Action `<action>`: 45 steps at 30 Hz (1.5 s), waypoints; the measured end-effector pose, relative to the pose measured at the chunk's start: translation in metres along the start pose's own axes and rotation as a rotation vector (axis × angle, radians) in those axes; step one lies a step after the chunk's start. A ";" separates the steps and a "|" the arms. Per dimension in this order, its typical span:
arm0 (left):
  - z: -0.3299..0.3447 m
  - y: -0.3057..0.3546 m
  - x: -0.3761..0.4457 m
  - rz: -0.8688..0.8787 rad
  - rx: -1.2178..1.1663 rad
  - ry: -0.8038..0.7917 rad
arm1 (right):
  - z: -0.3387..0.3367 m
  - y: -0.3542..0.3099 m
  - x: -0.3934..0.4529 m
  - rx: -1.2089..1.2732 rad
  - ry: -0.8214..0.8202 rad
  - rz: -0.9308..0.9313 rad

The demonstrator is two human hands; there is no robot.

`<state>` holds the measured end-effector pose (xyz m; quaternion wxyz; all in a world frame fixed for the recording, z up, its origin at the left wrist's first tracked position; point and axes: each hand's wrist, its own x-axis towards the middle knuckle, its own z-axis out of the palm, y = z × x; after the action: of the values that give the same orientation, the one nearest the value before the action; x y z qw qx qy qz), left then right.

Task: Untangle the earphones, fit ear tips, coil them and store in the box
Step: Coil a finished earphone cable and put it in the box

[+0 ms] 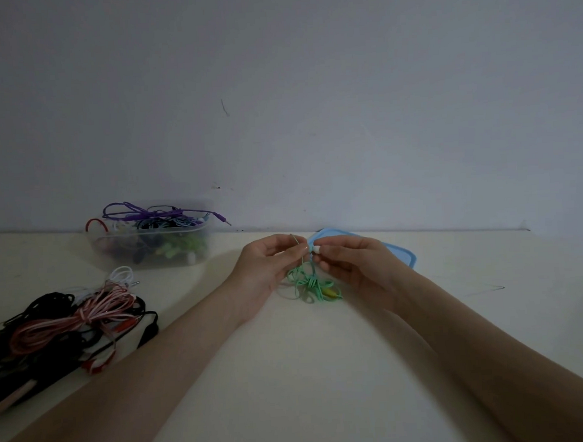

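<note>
A mint-green pair of earphones [312,282] hangs as a coiled bundle between my hands, its lower loops resting on the table. My left hand [269,269] pinches the green cable near its top end. My right hand [351,265] pinches a small white ear tip [317,249] right at the cable end, fingertips of both hands nearly touching. A clear plastic box [149,241] full of coloured earphones stands at the back left by the wall.
The box's blue lid [398,250] lies flat behind my right hand. A heap of black, pink and white cables [75,316] covers the table's left side. The cream table [291,373] meets a grey wall at the back.
</note>
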<state>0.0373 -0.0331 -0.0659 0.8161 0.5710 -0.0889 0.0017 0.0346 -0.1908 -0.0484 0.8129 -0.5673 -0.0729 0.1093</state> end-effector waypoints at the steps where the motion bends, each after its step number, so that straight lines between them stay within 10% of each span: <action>1: 0.000 -0.001 0.000 0.003 0.021 0.003 | 0.000 0.000 0.000 0.008 0.000 -0.003; 45: -0.004 0.000 -0.003 0.072 0.303 0.014 | -0.003 0.004 0.001 0.074 -0.003 0.037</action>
<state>0.0345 -0.0291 -0.0677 0.7205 0.6842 -0.1022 0.0481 0.0362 -0.1919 -0.0531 0.8311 -0.5380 -0.0596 0.1280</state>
